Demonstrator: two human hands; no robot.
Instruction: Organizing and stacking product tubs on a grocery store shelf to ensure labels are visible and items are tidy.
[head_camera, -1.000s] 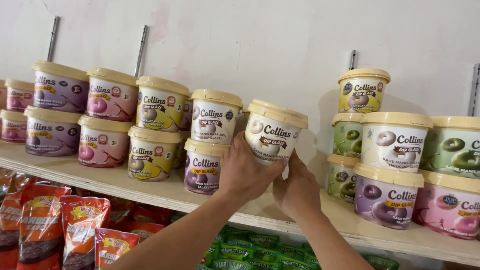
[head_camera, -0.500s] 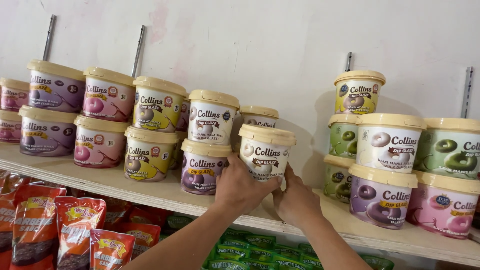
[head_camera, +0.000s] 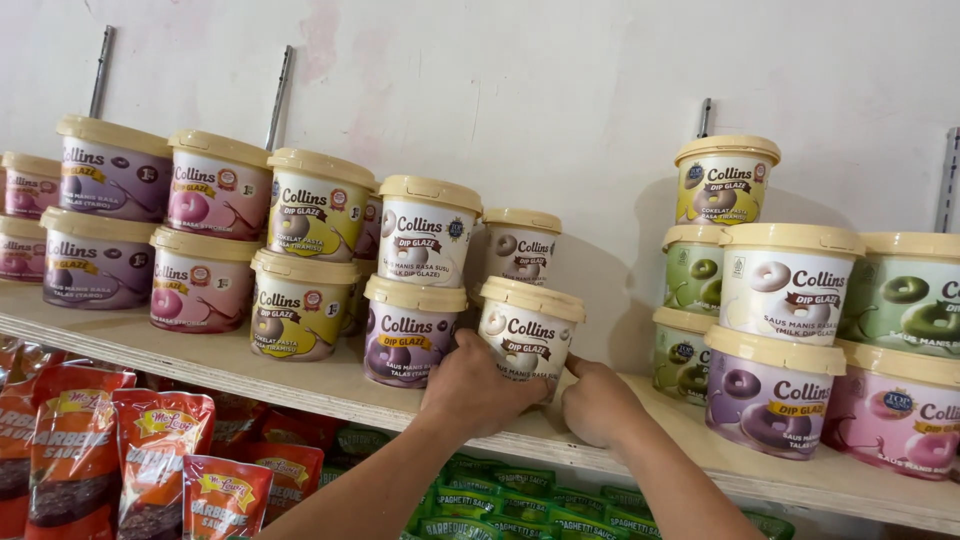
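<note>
White tub (head_camera: 530, 330) sits gripped between both hands, on shelf (head_camera: 300, 385).

On the shelf (head_camera: 300, 385) stand round tubs with cream lids: a white tub (head_camera: 528, 332) in the middle between both hands, a purple tub (head_camera: 408, 335) just beside it on the left, and yellow, pink and purple ones stacked further left. At the right stand green, white, purple and pink tubs in stacks. Below the shelf hang red sauce pouches (head_camera: 160, 455) and green packets (head_camera: 500, 495).
</note>
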